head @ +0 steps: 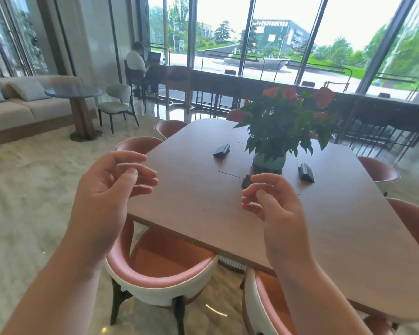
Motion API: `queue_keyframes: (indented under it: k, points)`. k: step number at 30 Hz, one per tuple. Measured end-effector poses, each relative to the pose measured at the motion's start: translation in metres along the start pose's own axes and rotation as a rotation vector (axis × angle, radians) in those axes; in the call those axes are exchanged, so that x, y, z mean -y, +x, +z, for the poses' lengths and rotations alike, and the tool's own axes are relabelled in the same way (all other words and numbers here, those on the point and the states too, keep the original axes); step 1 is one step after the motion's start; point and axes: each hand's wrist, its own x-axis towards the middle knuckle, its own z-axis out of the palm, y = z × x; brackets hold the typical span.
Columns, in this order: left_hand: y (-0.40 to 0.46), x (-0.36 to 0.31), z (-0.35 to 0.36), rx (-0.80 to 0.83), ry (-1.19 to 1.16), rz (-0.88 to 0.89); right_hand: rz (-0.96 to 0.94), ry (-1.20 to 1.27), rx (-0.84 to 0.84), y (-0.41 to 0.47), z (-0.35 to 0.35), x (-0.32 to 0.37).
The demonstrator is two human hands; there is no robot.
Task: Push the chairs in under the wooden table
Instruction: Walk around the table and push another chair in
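- My left hand (111, 187) is raised over the table's near left corner, fingers loosely curled, holding nothing.
- My right hand (273, 209) is up beside it, over the table (324, 226), fingers just as loosely bent and empty; neither hand touches a chair.
- Below my left hand, a pink chair (160, 269) sits at the near edge, its seat partly under the top and its white-backed rim out in the open.
- Under my right wrist a second chair (264, 308) stands at the same edge, mostly cut off by my forearm.
- Beyond my left fingers, two more chairs (140, 143) are tucked along the left side; past my right hand, others (380, 170) line the right side.
- Ahead of my right fingers stands a potted plant (283, 124) with small dark stands (221, 151) around it.
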Motion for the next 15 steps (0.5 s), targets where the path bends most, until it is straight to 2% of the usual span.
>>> queue_keyframes:
  k: [7, 15]
  points:
    - [0.047, 0.041, -0.017, -0.026, -0.026, -0.07, 0.051, 0.018, 0.019, 0.043, 0.037, -0.043]
    - [0.117, 0.09, -0.072, -0.101, 0.033, -0.058, 0.085, 0.085, 0.136, 0.114, 0.146, -0.094]
